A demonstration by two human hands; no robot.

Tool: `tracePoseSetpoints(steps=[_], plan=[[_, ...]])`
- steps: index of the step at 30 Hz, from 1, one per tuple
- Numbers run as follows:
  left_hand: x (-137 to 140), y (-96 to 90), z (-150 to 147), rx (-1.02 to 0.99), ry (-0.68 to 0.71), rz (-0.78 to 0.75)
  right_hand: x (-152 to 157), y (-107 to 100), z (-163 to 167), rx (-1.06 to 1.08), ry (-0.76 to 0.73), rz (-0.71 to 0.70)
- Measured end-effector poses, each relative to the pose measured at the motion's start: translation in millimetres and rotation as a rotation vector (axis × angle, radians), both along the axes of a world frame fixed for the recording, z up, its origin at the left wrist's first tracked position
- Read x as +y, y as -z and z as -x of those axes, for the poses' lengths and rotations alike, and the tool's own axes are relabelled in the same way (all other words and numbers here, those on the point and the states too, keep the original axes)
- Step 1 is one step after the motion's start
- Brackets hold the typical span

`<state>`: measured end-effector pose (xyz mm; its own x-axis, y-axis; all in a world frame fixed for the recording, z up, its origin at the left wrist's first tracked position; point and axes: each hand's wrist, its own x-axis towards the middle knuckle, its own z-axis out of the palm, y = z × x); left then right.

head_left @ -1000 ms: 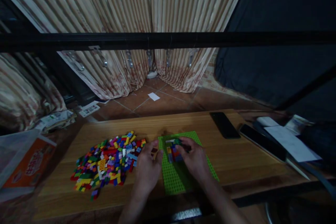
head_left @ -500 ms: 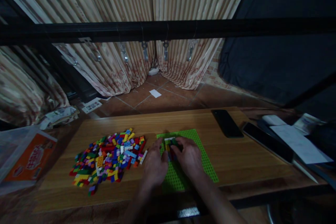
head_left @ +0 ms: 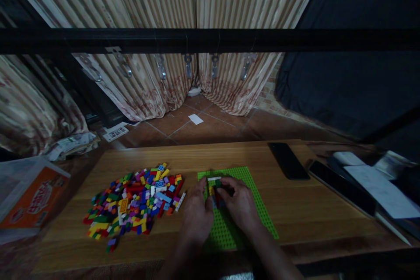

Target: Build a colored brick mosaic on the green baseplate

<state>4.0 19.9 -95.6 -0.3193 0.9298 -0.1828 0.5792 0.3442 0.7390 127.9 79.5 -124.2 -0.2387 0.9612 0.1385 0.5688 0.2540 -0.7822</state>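
The left hand [head_left: 197, 215] and right hand [head_left: 240, 204] hide much of the small brick build [head_left: 211, 190] on the green baseplate [head_left: 225, 232]; whether either pinches a piece (the fingertips sink into shadow) cannot be told. The left edge cuts off the clear box [head_left: 22, 167], the top edge the striped curtains [head_left: 164, 0]. Print on the white card [head_left: 116, 132] is too small to read.
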Motion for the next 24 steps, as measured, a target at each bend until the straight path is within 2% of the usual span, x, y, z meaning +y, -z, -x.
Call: tracePoseSetpoints(steps=[11, 16, 19, 24], plan=[[-1.8, 7.8, -6.7, 0.096, 0.034, -0.06, 1.5, 1.3, -1.1, -0.004, -0.035, -0.076], [-4.2, 19.5, -12.5, 0.288, 0.167, -0.121, 1.9, 2.3, -1.5, 0.008, -0.024, -0.043], [-4.7, 20.4, -16.7, 0.399, 0.222, -0.076, 2.5, 4.2, -1.5, 0.021, -0.003, -0.011], [-4.5, 12.7, -23.1, 0.488, 0.219, 0.007, 1.8, 6.9, -2.1, 0.049, -0.008, -0.019]])
